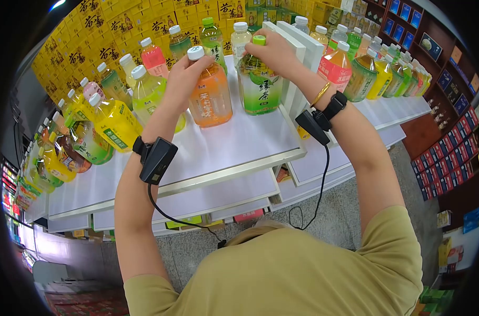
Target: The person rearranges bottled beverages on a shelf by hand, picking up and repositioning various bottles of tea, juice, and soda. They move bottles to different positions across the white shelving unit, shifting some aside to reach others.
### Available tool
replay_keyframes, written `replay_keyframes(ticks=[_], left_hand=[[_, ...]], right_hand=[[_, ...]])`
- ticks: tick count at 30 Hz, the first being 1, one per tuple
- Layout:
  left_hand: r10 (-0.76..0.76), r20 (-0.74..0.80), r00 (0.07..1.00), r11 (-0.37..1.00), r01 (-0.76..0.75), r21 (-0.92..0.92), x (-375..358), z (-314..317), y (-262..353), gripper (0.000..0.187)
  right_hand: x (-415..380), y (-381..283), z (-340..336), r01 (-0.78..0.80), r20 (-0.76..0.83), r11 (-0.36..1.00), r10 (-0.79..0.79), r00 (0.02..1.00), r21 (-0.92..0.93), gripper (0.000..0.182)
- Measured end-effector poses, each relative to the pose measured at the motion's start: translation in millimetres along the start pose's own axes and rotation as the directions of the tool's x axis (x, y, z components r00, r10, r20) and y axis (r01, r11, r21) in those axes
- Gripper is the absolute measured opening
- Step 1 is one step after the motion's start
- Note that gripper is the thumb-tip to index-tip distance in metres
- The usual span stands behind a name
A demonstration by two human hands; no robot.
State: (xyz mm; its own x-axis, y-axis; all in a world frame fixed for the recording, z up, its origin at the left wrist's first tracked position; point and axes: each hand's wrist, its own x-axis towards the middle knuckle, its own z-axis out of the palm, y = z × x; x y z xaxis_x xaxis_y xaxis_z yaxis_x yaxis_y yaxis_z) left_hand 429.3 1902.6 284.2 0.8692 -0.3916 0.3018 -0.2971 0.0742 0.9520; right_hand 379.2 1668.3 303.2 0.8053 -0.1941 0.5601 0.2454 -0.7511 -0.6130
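My left hand (184, 81) has its fingers wrapped round the neck of an orange bottle (210, 100) with a white cap, which stands upright on the white shelf (239, 145). To its right, my right hand (273, 52) grips the top of a green tea bottle (260, 87) with a green cap, also upright on the shelf close to the white divider. The two held bottles stand near each other. Beside my left forearm is a yellow-green bottle (150, 95) with a white cap. Behind the held ones are a green-capped bottle (212, 39) and a pale bottle (241, 39).
Rows of drink bottles line the shelf on the left, near a yellow bottle (115, 124), and on the right past the white divider (292, 68). Yellow boxes (100, 26) are stacked behind. Lower shelves (218, 192) jut out below. Cables hang from both wrist devices.
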Motion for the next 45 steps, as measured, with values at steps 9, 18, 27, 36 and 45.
replay_keyframes(ticks=[9, 18, 27, 36, 45], left_hand=[[-0.021, -0.008, 1.0, 0.998, 0.021, 0.059, 3.5, -0.7, -1.5, 0.036], [0.035, -0.036, 0.999, 0.999, -0.034, 0.013, 0.8, 5.5, -2.8, 0.039], [0.039, -0.013, 0.999, 0.999, -0.039, -0.015, 4.5, 3.5, -6.8, 0.041], [0.584, -0.183, 0.791, 0.756, -0.447, 0.479, -38.4, -35.3, 45.3, 0.072], [0.297, -0.271, 0.916, 0.922, -0.201, 0.33, -54.1, -109.6, 3.2, 0.076]], right_hand=[[0.1, 6.9, 4.1, 0.041, -0.055, 0.999, -0.039, 0.998, 0.032, 0.047], [-2.7, 4.0, 9.1, 0.009, -0.071, 0.999, -0.006, 0.997, 0.042, 0.044], [-3.5, 2.3, 6.4, -0.014, -0.035, 0.998, 0.016, 0.999, 0.053, 0.057], [-55.0, -31.7, -4.5, 0.474, -0.475, 0.841, -0.539, 0.696, -0.26, 0.059], [-187.3, -55.2, 70.2, 0.305, 0.052, 0.936, -0.318, 0.947, 0.175, 0.041]])
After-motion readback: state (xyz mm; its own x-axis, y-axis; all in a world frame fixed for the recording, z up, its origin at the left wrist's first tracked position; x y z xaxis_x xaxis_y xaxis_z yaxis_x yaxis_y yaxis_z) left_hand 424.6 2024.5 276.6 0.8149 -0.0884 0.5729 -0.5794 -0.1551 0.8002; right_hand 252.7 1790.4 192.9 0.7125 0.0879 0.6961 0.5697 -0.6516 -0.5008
